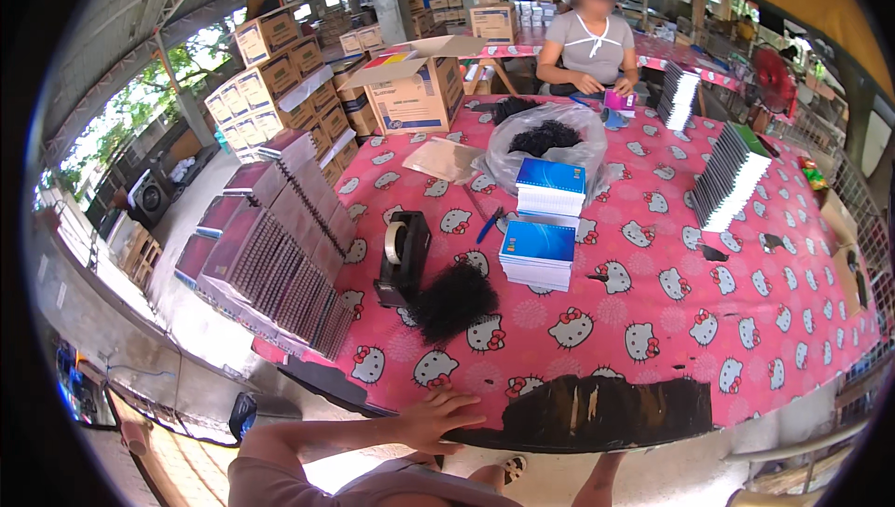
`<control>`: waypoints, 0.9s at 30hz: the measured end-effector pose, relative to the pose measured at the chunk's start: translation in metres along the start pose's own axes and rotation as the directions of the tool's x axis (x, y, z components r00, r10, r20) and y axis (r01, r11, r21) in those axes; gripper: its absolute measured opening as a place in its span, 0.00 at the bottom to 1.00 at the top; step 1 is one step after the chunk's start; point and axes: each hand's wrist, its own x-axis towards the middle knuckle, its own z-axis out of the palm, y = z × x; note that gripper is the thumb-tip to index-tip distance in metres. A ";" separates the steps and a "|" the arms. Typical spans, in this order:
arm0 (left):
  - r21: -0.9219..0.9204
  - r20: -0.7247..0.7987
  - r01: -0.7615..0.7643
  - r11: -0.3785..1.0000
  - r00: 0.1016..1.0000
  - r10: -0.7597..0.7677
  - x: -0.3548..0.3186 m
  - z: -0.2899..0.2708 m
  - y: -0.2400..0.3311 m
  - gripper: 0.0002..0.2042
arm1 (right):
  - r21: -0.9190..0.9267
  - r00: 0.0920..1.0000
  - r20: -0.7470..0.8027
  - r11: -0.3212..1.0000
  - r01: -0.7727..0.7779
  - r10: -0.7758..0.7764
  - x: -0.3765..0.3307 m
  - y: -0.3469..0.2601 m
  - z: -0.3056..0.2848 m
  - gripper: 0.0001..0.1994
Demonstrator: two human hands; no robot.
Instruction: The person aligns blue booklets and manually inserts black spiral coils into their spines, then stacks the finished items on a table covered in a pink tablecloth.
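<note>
My left hand [438,418] lies at the near edge of the pink cartoon-print tablecloth [611,311], fingers spread and holding nothing. My right hand is not visible; part of a bare limb shows below the table edge, and I cannot tell what it is. Beyond my left hand lies a heap of thin black strands [454,302], beside a black tape dispenser [403,258]. Blue-covered notebooks stand in two piles, one nearer [538,244] and one farther [550,179]. Blue-handled pliers [489,226] rest left of them. Tall stacks of spiral-bound maroon notebooks [275,251] line the table's left side.
A clear plastic bag [583,157] holds more black strands. Across the table a person [589,41] handles a small purple item. An open carton [415,92] stands far left, and stacked spiral notebooks [732,176] stand right. Torn covering exposes a dark board [606,409] near me.
</note>
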 end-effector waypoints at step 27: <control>0.271 -0.123 -0.136 0.953 0.977 0.174 -0.007 -0.001 0.005 0.44 | -0.867 0.900 -0.183 0.497 0.042 -0.395 -0.260 0.105 -0.199 0.45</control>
